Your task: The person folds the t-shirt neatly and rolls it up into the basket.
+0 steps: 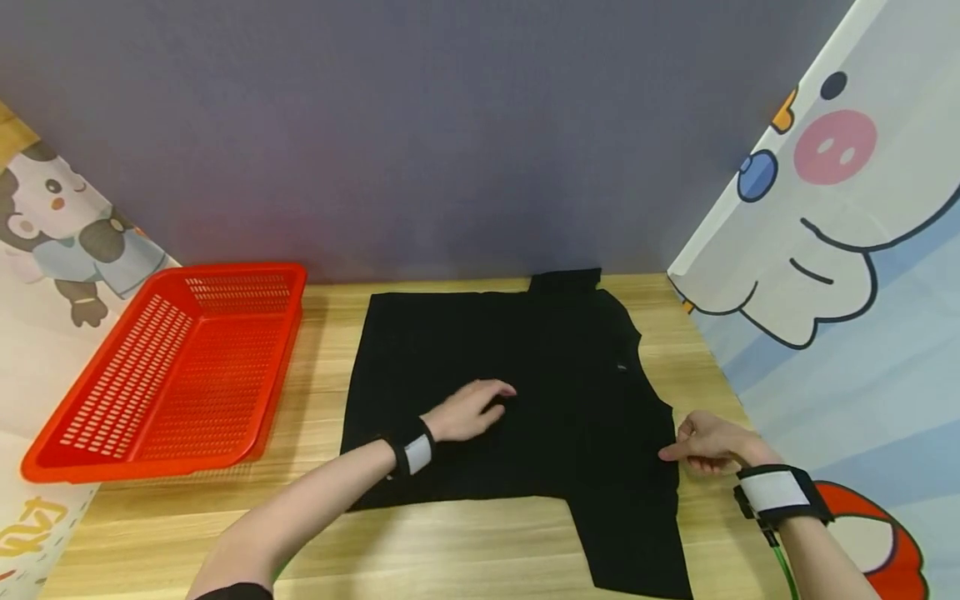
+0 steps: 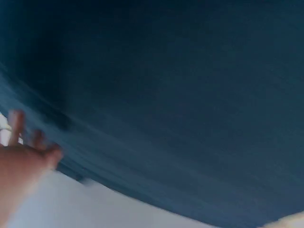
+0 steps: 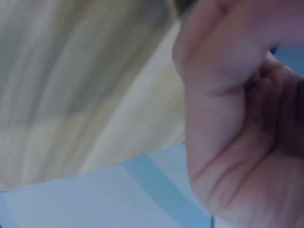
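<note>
A black shirt [image 1: 517,358] lies spread on the wooden table, its neck side to the right and one sleeve [image 1: 633,533] pointing toward me. A small pale mark shows near its neckline. Over the middle of the shirt is my left hand [image 1: 468,410], fingers loosely bent and holding nothing. That hand [image 2: 26,159] is blurred in the left wrist view, with dark cloth filling most of the picture. At the shirt's right shoulder edge, my right hand [image 1: 708,446] pinches the cloth, thumb tip over the edge. The right wrist view shows this hand [image 3: 223,104] curled; its fingertips are hidden.
A red plastic basket [image 1: 281,367] with slotted sides stands at the left of the table [image 1: 465,550]. A grey panel [image 1: 465,142] rises behind the table. Printed cartoon panels stand on both sides, the right panel [image 1: 892,358] close by my right arm.
</note>
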Tool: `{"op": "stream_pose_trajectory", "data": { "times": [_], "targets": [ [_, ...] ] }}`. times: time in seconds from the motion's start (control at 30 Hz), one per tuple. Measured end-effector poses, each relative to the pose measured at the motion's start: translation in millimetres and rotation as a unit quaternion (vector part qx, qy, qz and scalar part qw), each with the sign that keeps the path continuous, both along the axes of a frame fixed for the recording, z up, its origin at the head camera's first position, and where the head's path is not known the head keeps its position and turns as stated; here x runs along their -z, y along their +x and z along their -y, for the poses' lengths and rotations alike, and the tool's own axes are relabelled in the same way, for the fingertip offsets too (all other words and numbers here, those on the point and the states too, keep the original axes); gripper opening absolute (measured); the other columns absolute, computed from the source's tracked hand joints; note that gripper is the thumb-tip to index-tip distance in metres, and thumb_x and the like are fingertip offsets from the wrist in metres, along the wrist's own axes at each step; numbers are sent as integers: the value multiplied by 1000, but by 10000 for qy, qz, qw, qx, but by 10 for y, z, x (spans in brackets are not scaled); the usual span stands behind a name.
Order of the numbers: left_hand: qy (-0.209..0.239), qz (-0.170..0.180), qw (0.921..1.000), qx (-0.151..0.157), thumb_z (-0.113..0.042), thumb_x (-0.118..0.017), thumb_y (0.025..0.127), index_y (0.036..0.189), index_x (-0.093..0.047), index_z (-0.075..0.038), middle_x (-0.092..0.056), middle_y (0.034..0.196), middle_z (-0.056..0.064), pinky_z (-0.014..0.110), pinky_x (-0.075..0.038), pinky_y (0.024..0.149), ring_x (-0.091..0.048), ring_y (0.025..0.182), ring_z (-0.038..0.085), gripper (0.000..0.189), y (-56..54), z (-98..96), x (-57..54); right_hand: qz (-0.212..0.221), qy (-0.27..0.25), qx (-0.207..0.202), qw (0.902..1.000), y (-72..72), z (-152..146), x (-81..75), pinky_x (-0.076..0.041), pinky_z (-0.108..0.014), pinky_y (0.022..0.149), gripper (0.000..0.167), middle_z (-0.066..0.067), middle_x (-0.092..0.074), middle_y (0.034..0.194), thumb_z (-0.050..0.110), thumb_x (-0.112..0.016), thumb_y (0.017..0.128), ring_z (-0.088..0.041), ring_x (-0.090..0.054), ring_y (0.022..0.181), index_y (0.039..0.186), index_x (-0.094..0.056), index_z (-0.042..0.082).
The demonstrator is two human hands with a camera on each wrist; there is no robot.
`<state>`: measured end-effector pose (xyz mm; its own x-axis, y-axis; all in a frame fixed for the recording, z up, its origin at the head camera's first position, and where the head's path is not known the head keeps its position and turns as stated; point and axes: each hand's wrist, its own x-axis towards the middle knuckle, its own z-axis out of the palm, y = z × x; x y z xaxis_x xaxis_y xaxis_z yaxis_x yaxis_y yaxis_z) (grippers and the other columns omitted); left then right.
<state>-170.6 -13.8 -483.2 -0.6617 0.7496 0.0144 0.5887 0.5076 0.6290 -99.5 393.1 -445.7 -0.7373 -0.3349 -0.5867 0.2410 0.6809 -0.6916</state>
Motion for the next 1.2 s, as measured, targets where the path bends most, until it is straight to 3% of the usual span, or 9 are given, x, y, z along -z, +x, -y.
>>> {"op": "stream_pose_trajectory", "data": {
  "times": [0.13,0.2,0.27,0.47,0.63,0.77,0.97,1.1,1.2],
  "targets": [
    [-464,-602,9912,-1079,-12,-60,99,133,-58,-6,-57,141,19,66,-26,116,-43,143,41,35,-177,618,12,-895,-779,-651,9908,-27,69,41,-43,-27,47,19,-21,-57,61,9,-69,92,-11,-49,47,91,-61,-8],
    [-574,-723,9864,-1360,-13,-63,98,132,-58,-7,-55,141,19,67,-30,113,-42,141,43,36,-169,891,15,-1138,-1140,-959,9823,-16,83,88,-48,-28,54,20,-28,-61,74,1,-67,91,-13,-55,57,103,-60,-12],
    [-617,-904,9838,-1421,-13,-66,96,131,-59,-8,-56,135,17,61,-39,108,-48,131,40,37,-121,1136,45,-1351,-1158,-1207,9766,9,87,124,-50,-25,61,18,-22,-64,80,-5,-66,88,-14,-59,66,105,-63,-11],
    [-809,-1310,9854,-727,-10,-73,90,116,-66,-14,-62,111,2,38,-50,87,-54,100,18,28,166,1609,90,-2170,-453,-1501,9635,166,35,238,-48,-25,67,32,-11,-65,94,-18,-61,76,-11,-56,80,98,-71,2],
    [-897,-1309,9872,-177,-8,-72,89,104,-68,-21,-64,102,-9,32,-48,82,-54,93,8,20,442,1842,103,-3261,-549,-1768,9270,310,10,421,-45,-28,66,54,-6,-59,86,-31,-50,60,-12,-52,76,96,-68,5],
    [-699,-943,9926,-309,-19,-76,88,103,-68,-25,-62,99,-15,31,-47,82,-53,93,4,18,651,1998,103,-3848,-529,-1716,9054,437,1,518,-34,-25,64,59,-1,-54,82,-27,-55,51,-9,-43,74,97,-64,9],
    [-529,-489,9966,-406,-52,-84,75,114,-65,-29,-58,111,-15,36,-49,89,-52,105,7,49,907,2145,97,-3749,-99,-1384,9166,595,11,533,-25,-22,71,56,8,-51,86,-14,-71,52,-5,-37,83,97,-60,18],
    [-620,-852,9941,-265,-50,-88,69,114,-65,-31,-56,118,-15,39,-51,90,-52,110,9,54,977,2185,87,-4068,69,-1374,9031,617,16,545,-28,-22,70,54,10,-54,86,-12,-75,53,-5,-37,84,92,-60,22],
    [-499,-1399,9889,7,-33,-90,67,108,-68,-28,-58,113,-15,35,-51,87,-54,105,7,46,977,2188,95,-4216,24,-1412,8957,616,3,563,-36,-23,66,48,9,-59,85,-14,-79,59,-3,-42,82,87,-65,22]
  ]
}}
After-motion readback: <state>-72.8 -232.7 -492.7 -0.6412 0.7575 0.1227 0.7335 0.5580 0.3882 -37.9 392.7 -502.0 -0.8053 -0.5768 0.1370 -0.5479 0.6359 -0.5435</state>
